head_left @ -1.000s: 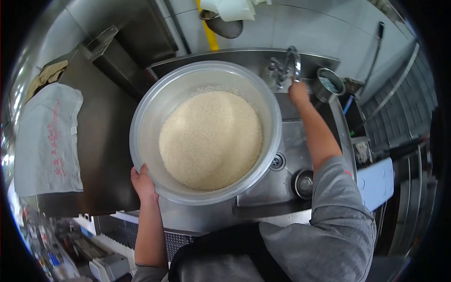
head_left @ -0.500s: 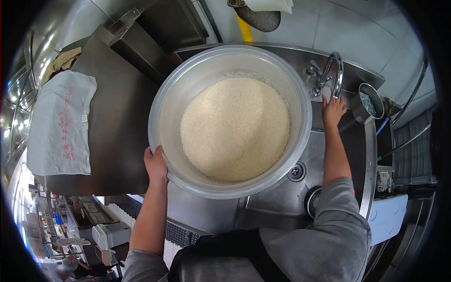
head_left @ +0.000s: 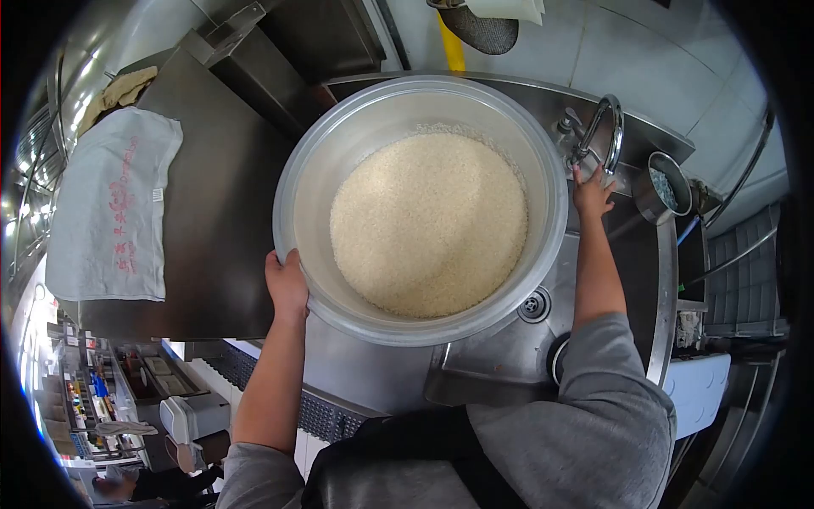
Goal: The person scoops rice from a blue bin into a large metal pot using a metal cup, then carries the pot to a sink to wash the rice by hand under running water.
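Note:
A large round metal basin (head_left: pixel 297 182) sits over the sink, holding a wide bed of white rice (head_left: pixel 428 225). My left hand (head_left: pixel 287 287) grips its rim at the lower left, the thumb showing on top and the other fingers mostly hidden. Right of the basin, my right hand (head_left: pixel 593 195) reaches in beneath the curved chrome faucet (head_left: pixel 617 127). Its fingers are spread, with the fingertips close to the faucet's base.
The steel sink (head_left: pixel 500 360) with its drain (head_left: pixel 534 305) shows below the basin. A metal pot (head_left: pixel 653 199) stands right of the faucet. On the left counter (head_left: pixel 212 212) lies a white cloth (head_left: pixel 110 212) with red writing. A person (head_left: pixel 153 483) is at lower left.
My right hand has shifted slightly left by the faucet, its fingers spreading more. My left hand keeps its hold on the rim. The whole view has shifted a little.

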Motion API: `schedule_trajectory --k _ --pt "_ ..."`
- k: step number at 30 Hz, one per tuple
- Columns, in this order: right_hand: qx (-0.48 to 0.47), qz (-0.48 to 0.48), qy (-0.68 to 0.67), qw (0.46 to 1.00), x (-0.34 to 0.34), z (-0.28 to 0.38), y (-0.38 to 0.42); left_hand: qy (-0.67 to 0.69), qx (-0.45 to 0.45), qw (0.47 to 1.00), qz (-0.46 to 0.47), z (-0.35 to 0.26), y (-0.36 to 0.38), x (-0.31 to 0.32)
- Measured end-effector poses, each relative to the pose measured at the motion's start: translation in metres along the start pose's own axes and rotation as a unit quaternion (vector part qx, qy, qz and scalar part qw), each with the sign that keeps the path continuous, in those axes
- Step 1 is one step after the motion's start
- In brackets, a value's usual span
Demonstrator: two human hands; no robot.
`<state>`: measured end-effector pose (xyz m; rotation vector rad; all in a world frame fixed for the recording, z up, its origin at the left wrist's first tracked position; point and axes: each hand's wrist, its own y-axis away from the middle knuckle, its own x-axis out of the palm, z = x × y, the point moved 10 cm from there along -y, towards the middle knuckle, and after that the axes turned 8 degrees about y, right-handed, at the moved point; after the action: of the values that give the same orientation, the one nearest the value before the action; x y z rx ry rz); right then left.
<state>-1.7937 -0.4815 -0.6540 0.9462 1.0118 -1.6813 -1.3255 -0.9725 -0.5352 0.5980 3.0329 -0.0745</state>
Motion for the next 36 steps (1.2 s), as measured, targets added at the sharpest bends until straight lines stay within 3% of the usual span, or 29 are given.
schedule_trajectory --k 2,3,4,5,6,9,11,13,15,16,17,21,26,28,33,36 --pt "-0.06 -0.006 -0.16 0.985 0.002 0.006 0.018 0.001 -0.007 1.0 0.004 -0.005 0.006 0.003" --pt "-0.294 -0.206 -0.272 0.893 -0.022 0.021 0.058 -0.003 -0.011 1.0 0.007 -0.008 0.007 0.003" --pt "-0.22 0.015 -0.412 0.884 0.01 0.015 0.066 0.021 -0.007 1.0 0.005 -0.005 0.005 0.002" --pt "-0.077 0.193 -0.507 0.836 0.045 0.003 0.089 0.027 -0.011 1.0 0.007 -0.005 0.006 0.004" --pt "0.052 0.312 -0.613 0.724 0.034 0.014 0.133 0.034 -0.016 0.999 0.009 -0.008 0.009 0.007" --pt "0.03 0.305 -0.554 0.774 0.001 -0.022 0.114 0.052 -0.024 0.998 0.016 -0.009 0.012 0.009" --pt "-0.105 0.241 -0.569 0.779 -0.103 0.009 0.093 0.079 -0.034 0.996 -0.001 -0.004 0.012 0.005" --pt "-0.126 0.103 -0.454 0.876 -0.187 0.021 0.076 0.086 -0.034 0.996 0.001 0.0 0.013 0.004" --pt "-0.159 0.125 -0.391 0.898 -0.214 0.062 0.074 0.102 -0.035 0.994 0.0 0.001 0.011 0.006" --pt "-0.188 0.151 -0.331 0.912 -0.217 0.084 0.07 0.099 -0.027 0.995 -0.005 0.0 0.01 0.005" --pt "-0.217 0.183 -0.378 0.881 -0.191 0.104 0.056 0.094 -0.018 0.995 -0.012 -0.001 0.01 0.003" --pt "-0.235 0.122 -0.261 0.929 -0.174 0.183 0.04 0.093 -0.006 0.995 -0.024 -0.002 0.01 0.001" --pt "-0.242 0.138 -0.28 0.919 -0.146 0.191 0.024 0.064 0.037 0.996 -0.043 0.004 -0.001 -0.006" --pt "-0.3 0.068 -0.228 0.924 -0.154 0.186 0.041 0.045 0.058 0.997 -0.035 -0.002 0.001 -0.006" --pt "-0.282 0.073 -0.116 0.949 -0.146 0.159 0.103 0.014 0.063 0.997 -0.031 -0.002 -0.004 -0.002" --pt "-0.404 0.131 -0.093 0.901 -0.158 0.171 0.208 -0.02 0.094 0.994 -0.045 -0.006 -0.007 -0.005"
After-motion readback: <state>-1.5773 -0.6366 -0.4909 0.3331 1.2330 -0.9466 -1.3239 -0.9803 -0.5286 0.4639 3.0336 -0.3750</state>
